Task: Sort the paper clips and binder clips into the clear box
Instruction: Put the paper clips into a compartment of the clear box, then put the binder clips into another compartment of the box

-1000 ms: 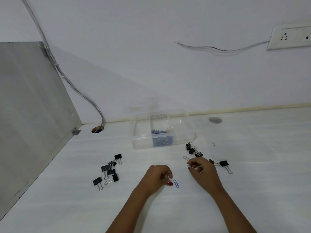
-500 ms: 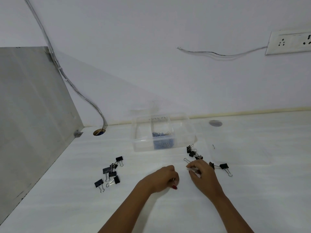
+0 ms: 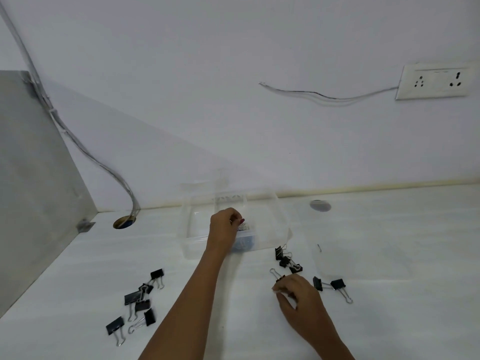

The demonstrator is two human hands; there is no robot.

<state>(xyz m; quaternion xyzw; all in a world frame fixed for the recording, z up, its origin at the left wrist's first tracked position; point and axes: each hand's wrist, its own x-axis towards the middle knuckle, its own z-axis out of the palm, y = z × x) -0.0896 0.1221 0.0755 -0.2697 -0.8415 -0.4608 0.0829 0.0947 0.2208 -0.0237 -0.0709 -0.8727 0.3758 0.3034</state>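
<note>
Hands work over a white surface [image 3: 389,255]. Left hand [image 3: 224,229] reaches over the clear box [image 3: 272,229] at frame centre, fingertips pinched together above blue paper clips [image 3: 245,244] in the middle compartment; whether it holds a clip cannot be told. Right hand [image 3: 298,294], lower right of centre, rests its fingers closed on a binder clip [image 3: 276,275]. Other black binder clips lie in a lower-left cluster [image 3: 140,302] and a group [image 3: 287,261] just right of the box.
</note>
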